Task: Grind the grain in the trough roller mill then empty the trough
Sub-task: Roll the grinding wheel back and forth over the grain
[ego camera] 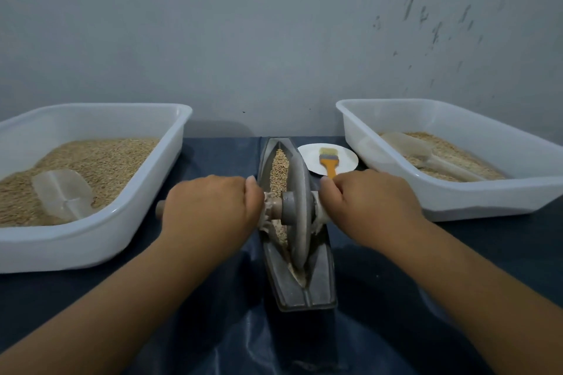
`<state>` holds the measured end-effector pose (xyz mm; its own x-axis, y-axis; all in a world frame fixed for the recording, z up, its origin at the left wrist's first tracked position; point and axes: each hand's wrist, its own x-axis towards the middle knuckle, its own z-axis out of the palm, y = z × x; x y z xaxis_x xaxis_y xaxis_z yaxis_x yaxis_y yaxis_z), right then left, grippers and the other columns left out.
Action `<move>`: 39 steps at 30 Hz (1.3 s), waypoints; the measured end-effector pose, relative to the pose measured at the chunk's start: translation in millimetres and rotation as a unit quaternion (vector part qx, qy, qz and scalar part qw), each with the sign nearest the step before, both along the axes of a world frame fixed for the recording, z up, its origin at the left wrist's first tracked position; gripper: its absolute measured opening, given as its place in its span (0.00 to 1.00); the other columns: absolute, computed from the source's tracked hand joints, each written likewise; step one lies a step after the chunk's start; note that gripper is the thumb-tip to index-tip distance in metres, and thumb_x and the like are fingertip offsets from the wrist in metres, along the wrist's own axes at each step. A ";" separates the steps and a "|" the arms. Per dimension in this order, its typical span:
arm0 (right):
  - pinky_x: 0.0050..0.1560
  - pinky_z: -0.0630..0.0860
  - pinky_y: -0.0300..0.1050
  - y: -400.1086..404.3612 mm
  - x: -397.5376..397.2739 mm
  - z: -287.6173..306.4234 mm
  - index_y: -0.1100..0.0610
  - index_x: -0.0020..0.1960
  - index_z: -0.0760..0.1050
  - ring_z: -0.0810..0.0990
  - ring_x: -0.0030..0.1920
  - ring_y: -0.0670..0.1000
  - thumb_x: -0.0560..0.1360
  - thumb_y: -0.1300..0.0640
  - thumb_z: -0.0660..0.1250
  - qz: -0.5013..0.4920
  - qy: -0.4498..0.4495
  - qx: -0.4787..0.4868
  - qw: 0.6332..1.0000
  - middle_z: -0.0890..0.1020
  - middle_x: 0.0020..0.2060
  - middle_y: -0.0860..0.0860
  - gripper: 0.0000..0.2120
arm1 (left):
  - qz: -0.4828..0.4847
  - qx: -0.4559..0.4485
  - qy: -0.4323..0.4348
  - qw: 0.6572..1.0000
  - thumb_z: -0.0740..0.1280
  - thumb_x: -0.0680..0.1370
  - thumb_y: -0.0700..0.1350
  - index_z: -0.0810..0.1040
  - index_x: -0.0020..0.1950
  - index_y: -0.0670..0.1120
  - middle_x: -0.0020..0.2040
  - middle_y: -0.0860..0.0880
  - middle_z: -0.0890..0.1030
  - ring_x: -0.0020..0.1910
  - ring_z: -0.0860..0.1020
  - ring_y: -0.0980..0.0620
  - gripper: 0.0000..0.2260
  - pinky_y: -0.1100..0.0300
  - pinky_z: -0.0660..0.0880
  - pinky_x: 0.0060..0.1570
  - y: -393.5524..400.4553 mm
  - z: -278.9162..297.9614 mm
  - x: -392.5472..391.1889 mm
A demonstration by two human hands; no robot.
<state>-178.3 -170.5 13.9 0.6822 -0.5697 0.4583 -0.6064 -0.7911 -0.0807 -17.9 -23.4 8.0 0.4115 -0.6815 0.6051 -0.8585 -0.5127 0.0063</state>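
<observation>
A grey boat-shaped metal trough lies lengthwise in the middle of the dark table. Grain fills its groove. A grey roller wheel stands upright in the groove on a wooden axle. My left hand grips the axle's left handle, whose end sticks out past my fist. On the other side my right hand grips the right handle. Both hands sit close against the wheel, about mid-trough.
A white tub at left holds whole grain and a clear scoop. Another white tub at right holds some grain and a scoop. Behind the trough a white plate carries an orange-handled brush. A grey wall rises close behind.
</observation>
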 end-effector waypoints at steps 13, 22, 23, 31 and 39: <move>0.31 0.60 0.44 -45.1 54.2 -6.7 0.52 0.29 0.68 0.71 0.33 0.53 0.78 0.47 0.47 -0.050 -0.022 0.059 0.997 0.73 0.29 0.49 0.22 | 0.042 0.049 -0.054 0.996 0.45 0.78 0.46 0.76 0.44 0.45 0.28 0.52 0.62 0.26 0.64 0.50 0.19 0.61 0.51 0.26 -48.8 0.6 29.7; 0.28 0.56 0.43 5.6 -6.5 8.2 0.52 0.26 0.65 0.70 0.28 0.50 0.77 0.41 0.48 0.007 0.009 0.020 1.000 0.71 0.25 0.49 0.25 | -0.005 -0.016 -0.009 1.000 0.46 0.78 0.54 0.60 0.26 0.52 0.21 0.55 0.59 0.19 0.57 0.59 0.21 0.67 0.50 0.24 11.9 3.2 -7.6; 0.28 0.56 0.43 8.1 -4.7 8.4 0.51 0.26 0.64 0.69 0.28 0.49 0.77 0.41 0.47 0.002 0.001 0.003 1.000 0.70 0.24 0.49 0.25 | 0.000 0.006 -0.003 1.000 0.43 0.78 0.55 0.61 0.27 0.52 0.22 0.54 0.61 0.20 0.58 0.58 0.21 0.65 0.53 0.24 12.6 -0.1 -5.1; 0.35 0.67 0.46 -31.6 51.5 2.9 0.52 0.29 0.66 0.73 0.35 0.55 0.77 0.45 0.48 -0.041 -0.012 0.041 0.998 0.73 0.30 0.50 0.22 | 0.044 -0.009 0.057 0.997 0.49 0.80 0.51 0.67 0.28 0.48 0.26 0.50 0.69 0.24 0.67 0.52 0.22 0.60 0.60 0.28 -41.8 -8.6 27.9; 0.31 0.61 0.44 -13.1 21.8 2.0 0.51 0.28 0.66 0.72 0.32 0.53 0.78 0.45 0.48 -0.014 0.015 0.063 0.998 0.72 0.29 0.50 0.23 | 0.027 0.037 -0.007 0.999 0.43 0.79 0.52 0.65 0.31 0.50 0.27 0.52 0.68 0.24 0.64 0.54 0.20 0.60 0.55 0.26 -15.2 -0.4 7.4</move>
<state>-156.5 -183.6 16.0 0.6782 -0.6397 0.3616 -0.6310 -0.7592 -0.1596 -10.5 -38.6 7.6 0.4407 -0.7017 0.5598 -0.8295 -0.5567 -0.0448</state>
